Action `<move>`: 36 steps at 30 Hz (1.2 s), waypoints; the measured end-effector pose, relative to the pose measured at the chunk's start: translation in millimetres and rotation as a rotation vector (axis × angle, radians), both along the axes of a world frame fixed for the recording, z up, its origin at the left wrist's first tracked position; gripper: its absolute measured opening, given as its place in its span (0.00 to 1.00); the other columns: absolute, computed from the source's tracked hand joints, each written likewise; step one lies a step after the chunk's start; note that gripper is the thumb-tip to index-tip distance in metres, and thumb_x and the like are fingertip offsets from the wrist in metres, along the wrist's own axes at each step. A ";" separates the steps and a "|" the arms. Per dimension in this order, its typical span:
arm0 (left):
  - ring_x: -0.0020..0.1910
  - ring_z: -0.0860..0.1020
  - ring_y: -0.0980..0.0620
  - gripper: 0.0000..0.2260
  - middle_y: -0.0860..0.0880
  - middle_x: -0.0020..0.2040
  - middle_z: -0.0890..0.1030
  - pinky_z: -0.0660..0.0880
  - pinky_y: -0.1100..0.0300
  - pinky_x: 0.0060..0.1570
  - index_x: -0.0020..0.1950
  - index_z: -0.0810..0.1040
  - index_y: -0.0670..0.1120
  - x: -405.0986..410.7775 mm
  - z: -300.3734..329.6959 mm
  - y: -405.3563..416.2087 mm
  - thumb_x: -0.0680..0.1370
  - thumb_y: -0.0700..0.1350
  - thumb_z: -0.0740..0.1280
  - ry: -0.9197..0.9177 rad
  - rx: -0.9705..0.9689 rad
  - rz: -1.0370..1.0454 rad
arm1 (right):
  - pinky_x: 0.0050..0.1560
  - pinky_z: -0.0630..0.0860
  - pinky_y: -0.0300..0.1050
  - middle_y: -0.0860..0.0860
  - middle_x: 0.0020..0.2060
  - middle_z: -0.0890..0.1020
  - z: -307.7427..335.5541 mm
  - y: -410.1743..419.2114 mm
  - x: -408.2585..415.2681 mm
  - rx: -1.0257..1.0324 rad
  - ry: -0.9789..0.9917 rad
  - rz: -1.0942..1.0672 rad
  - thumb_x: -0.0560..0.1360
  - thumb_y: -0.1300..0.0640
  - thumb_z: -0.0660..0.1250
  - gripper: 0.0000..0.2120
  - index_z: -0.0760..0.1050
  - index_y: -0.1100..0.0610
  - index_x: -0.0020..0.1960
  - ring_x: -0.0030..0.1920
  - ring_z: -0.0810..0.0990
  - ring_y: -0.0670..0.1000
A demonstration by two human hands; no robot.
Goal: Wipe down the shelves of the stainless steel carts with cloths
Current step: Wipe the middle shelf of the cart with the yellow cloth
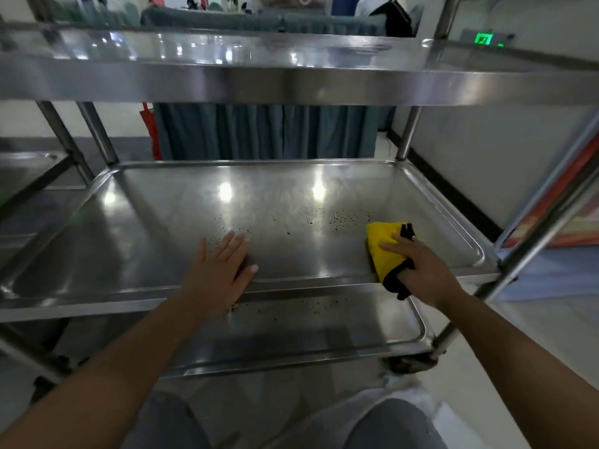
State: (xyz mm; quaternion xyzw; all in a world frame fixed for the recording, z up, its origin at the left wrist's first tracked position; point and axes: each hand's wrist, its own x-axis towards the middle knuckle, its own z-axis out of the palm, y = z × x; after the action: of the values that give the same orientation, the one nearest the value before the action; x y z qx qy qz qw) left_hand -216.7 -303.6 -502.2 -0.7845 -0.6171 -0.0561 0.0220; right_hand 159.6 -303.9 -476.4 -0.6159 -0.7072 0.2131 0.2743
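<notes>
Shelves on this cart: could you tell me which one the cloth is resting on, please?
The middle shelf, the one with both hands on it. The right hand presses the yellow cloth there; the top shelf and bottom shelf have none.

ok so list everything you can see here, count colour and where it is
cart: one, stainless steel, fills the view, three shelves showing
middle shelf: one, steel, dark specks toward its right half
lower shelf: one, steel, specked, below the middle one
cloth: one, yellow with black edging, right side of the middle shelf
second cart: one, steel, far left, partly seen
curtain: one, teal, behind the cart
exit sign: one, green, upper right wall
left hand: flat on the middle shelf's front edge
right hand: holds the cloth against the shelf
</notes>
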 end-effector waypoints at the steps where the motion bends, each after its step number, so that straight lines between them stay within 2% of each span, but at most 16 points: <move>1: 0.77 0.39 0.55 0.39 0.52 0.80 0.46 0.29 0.47 0.71 0.80 0.49 0.49 1.0 1.5 0.2 0.73 0.68 0.32 -0.030 -0.006 0.021 | 0.73 0.58 0.54 0.50 0.74 0.64 -1.7 1.9 -2.5 0.010 0.020 -0.051 0.72 0.64 0.65 0.24 0.74 0.46 0.65 0.76 0.54 0.54; 4: 0.77 0.39 0.56 0.33 0.52 0.80 0.45 0.30 0.43 0.72 0.80 0.47 0.49 13.1 7.0 2.6 0.79 0.66 0.39 -0.114 -0.053 0.071 | 0.72 0.58 0.54 0.50 0.73 0.66 -5.7 5.5 -23.6 0.045 -0.061 -0.117 0.71 0.60 0.66 0.22 0.75 0.45 0.64 0.75 0.56 0.56; 6: 0.77 0.39 0.55 0.30 0.52 0.80 0.44 0.33 0.42 0.73 0.80 0.47 0.49 32.1 11.5 7.0 0.81 0.62 0.44 -0.205 -0.094 0.109 | 0.72 0.58 0.54 0.50 0.73 0.67 -6.5 5.3 -43.1 0.042 -0.103 -0.061 0.70 0.56 0.65 0.22 0.75 0.45 0.64 0.75 0.56 0.58; 8: 0.78 0.40 0.55 0.28 0.51 0.80 0.44 0.33 0.42 0.73 0.80 0.47 0.49 56.1 16.8 15.2 0.82 0.60 0.45 -0.258 -0.091 0.128 | 0.72 0.59 0.52 0.48 0.73 0.66 -7.9 4.8 -64.0 0.044 -0.170 0.034 0.69 0.52 0.63 0.23 0.74 0.42 0.64 0.75 0.56 0.57; 10: 0.78 0.40 0.54 0.28 0.51 0.80 0.45 0.33 0.42 0.72 0.80 0.48 0.49 78.6 20.1 24.4 0.82 0.59 0.44 -0.209 -0.022 0.117 | 0.72 0.58 0.48 0.46 0.72 0.67 -9.3 6.1 -81.7 0.069 -0.212 0.126 0.70 0.53 0.63 0.22 0.74 0.42 0.64 0.75 0.57 0.57; 14: 0.78 0.43 0.53 0.28 0.50 0.80 0.50 0.34 0.40 0.72 0.79 0.51 0.47 103.2 6.3 30.2 0.82 0.59 0.45 -0.083 0.047 0.075 | 0.74 0.55 0.46 0.48 0.72 0.67 -7.8 11.8 -70.0 0.042 -0.154 0.234 0.70 0.55 0.62 0.23 0.75 0.44 0.64 0.75 0.58 0.54; 16: 0.78 0.44 0.52 0.29 0.49 0.80 0.51 0.36 0.39 0.73 0.79 0.53 0.47 104.9 -3.1 31.3 0.82 0.60 0.46 -0.037 0.061 0.059 | 0.72 0.58 0.47 0.46 0.72 0.67 -8.5 14.0 -41.6 0.035 -0.111 0.197 0.71 0.58 0.65 0.23 0.75 0.43 0.63 0.74 0.59 0.52; 21: 0.78 0.41 0.52 0.31 0.48 0.80 0.47 0.36 0.39 0.73 0.79 0.50 0.46 105.6 -5.7 36.6 0.81 0.63 0.43 -0.035 0.017 0.055 | 0.66 0.65 0.47 0.45 0.70 0.70 -5.6 14.6 50.7 0.057 -0.069 -0.079 0.71 0.59 0.65 0.21 0.76 0.41 0.60 0.71 0.66 0.52; 25: 0.78 0.42 0.51 0.32 0.48 0.80 0.49 0.38 0.39 0.74 0.79 0.52 0.46 106.6 -6.4 34.9 0.80 0.63 0.42 -0.032 0.036 0.051 | 0.68 0.67 0.56 0.50 0.70 0.71 -6.7 23.2 90.3 0.065 -0.084 -0.178 0.75 0.55 0.65 0.16 0.76 0.44 0.61 0.69 0.69 0.57; 29: 0.79 0.44 0.51 0.38 0.48 0.80 0.52 0.39 0.39 0.74 0.78 0.53 0.45 107.6 -7.9 35.7 0.77 0.67 0.35 -0.033 0.060 0.049 | 0.66 0.67 0.53 0.51 0.66 0.75 -12.7 34.0 78.2 0.096 -0.135 -0.247 0.76 0.54 0.63 0.14 0.77 0.45 0.60 0.69 0.68 0.58; 31: 0.79 0.45 0.50 0.41 0.48 0.79 0.54 0.38 0.38 0.73 0.78 0.55 0.45 108.2 -8.8 35.0 0.75 0.69 0.32 -0.053 0.074 0.062 | 0.65 0.66 0.55 0.52 0.63 0.76 -11.8 37.3 63.0 0.065 -0.164 -0.275 0.75 0.54 0.62 0.15 0.77 0.46 0.60 0.69 0.67 0.60; 33: 0.79 0.46 0.49 0.42 0.47 0.79 0.54 0.39 0.37 0.73 0.78 0.55 0.46 108.8 -9.0 35.1 0.74 0.70 0.31 -0.047 0.080 0.080 | 0.67 0.63 0.59 0.50 0.66 0.73 -9.7 37.6 42.1 0.024 -0.253 -0.284 0.73 0.52 0.60 0.18 0.75 0.45 0.62 0.72 0.62 0.62; 36: 0.79 0.46 0.48 0.43 0.46 0.79 0.54 0.40 0.37 0.73 0.78 0.54 0.46 109.6 -10.1 36.1 0.72 0.70 0.29 -0.012 0.084 0.110 | 0.68 0.62 0.63 0.46 0.74 0.63 -5.8 38.6 1.7 -0.032 -0.332 -0.202 0.68 0.46 0.56 0.24 0.71 0.41 0.64 0.75 0.55 0.61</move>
State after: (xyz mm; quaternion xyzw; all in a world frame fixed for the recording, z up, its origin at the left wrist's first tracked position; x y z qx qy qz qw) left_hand -107.0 -267.5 -512.3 -0.7476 -0.6564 -0.0854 0.0542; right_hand 161.3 -265.3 -482.1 -0.7148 -0.6737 0.0910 0.1641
